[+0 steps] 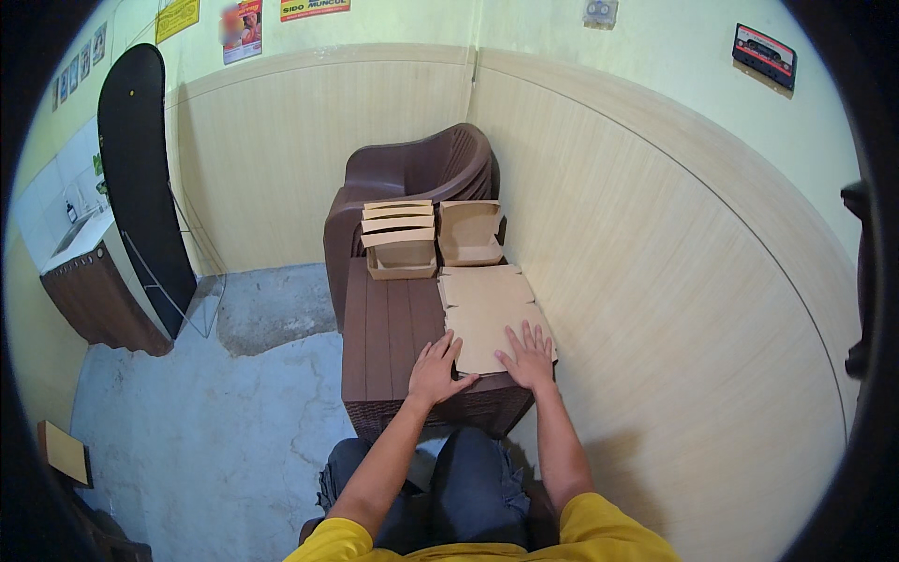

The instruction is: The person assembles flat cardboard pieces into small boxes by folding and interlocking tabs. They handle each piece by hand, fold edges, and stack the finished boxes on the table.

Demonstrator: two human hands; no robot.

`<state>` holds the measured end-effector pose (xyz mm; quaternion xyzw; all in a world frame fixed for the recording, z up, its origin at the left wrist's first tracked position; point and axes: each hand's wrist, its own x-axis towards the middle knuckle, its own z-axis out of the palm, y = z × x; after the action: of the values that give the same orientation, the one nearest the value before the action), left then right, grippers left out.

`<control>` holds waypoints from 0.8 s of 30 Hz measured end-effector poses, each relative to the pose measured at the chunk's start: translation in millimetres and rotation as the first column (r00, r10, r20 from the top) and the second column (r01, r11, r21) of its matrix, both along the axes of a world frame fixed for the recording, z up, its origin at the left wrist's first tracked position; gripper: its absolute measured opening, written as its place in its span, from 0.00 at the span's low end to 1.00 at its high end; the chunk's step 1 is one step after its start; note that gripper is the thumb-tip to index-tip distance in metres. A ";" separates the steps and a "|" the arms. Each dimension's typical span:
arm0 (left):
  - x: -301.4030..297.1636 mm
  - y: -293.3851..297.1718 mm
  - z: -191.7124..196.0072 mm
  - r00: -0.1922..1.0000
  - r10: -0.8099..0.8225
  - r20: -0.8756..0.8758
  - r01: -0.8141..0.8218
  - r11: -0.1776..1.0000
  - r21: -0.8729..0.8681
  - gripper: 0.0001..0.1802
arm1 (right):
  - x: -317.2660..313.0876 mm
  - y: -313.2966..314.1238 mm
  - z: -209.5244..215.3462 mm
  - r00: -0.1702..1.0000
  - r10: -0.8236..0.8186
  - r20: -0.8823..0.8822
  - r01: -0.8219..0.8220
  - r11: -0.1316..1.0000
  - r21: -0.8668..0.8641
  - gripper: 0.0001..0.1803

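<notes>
A stack of flat, unfolded brown cardboard box blanks (489, 314) lies on the right part of a dark brown slatted plastic table (384, 337). My left hand (436, 369) rests at the stack's near left corner, fingers apart and touching its edge. My right hand (529, 356) lies flat on top of the stack's near end, fingers spread. Neither hand grips anything. At the table's far end stand several folded cardboard boxes (400, 242) nested with lids up, and one open folded box (468, 232) beside them.
A stack of brown plastic chairs (426, 169) stands behind the table in the corner. A wood-panelled wall (655, 281) runs close along the right. A black board (140, 178) leans at the left beside a counter with a sink (80, 272). The floor (206, 412) is bare concrete.
</notes>
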<state>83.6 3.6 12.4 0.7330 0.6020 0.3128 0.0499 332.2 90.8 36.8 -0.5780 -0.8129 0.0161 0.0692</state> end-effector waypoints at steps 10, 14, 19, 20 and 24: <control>-1.9 2.0 0.2 0.998 0.010 0.065 -0.010 1.000 0.001 0.51 | -6.4 -5.1 8.2 0.996 -0.066 -0.065 0.063 0.997 -0.046 0.45; -3.3 4.5 2.6 0.994 0.004 0.105 -0.005 1.000 0.011 0.50 | -9.9 -3.9 9.2 0.993 -0.100 -0.068 0.095 0.993 -0.067 0.44; -4.0 4.1 5.0 0.989 0.009 0.148 -0.005 1.000 -0.026 0.50 | -15.2 -4.0 6.0 0.989 -0.112 -0.096 0.107 0.993 -0.051 0.44; -4.1 4.1 5.4 0.988 0.009 0.155 -0.006 1.000 -0.023 0.50 | -15.7 -4.0 4.8 0.989 -0.112 -0.097 0.109 0.994 -0.034 0.43; -4.2 4.4 6.8 0.986 0.014 0.169 -0.008 0.999 -0.039 0.50 | -16.7 -5.0 -1.4 0.988 -0.107 -0.110 0.109 0.994 0.009 0.43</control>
<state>79.4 8.1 19.3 0.6995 0.6055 0.3624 0.1132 315.6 85.8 35.5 -0.6190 -0.7754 0.0378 0.1189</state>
